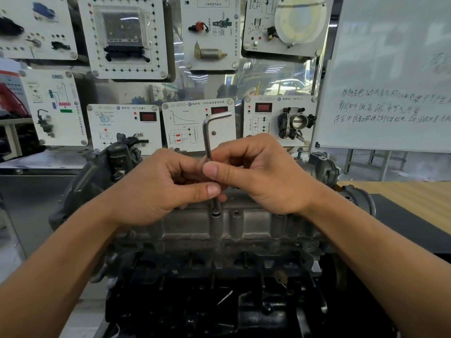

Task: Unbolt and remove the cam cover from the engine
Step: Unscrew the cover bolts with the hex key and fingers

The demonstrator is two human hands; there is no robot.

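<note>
A grey metal cam cover [246, 223] tops the dark engine [219, 301] in the lower middle. An L-shaped hex key [208, 135] stands upright, its short arm pointing right at the top. Its lower tip sits in a bolt [215, 212] on the cover's near edge. My left hand [156, 189] pinches the key's shaft low down with thumb and fingers. My right hand [258, 172] grips the shaft just above, thumb across it. A second bolt boss [236, 212] stands just right of the first.
White training panels with car parts hang on a board [197, 125] behind the engine. A whiteboard [390, 76] with handwriting stands at the right. A wooden bench top [402, 193] with a black mat [415, 220] lies right of the engine.
</note>
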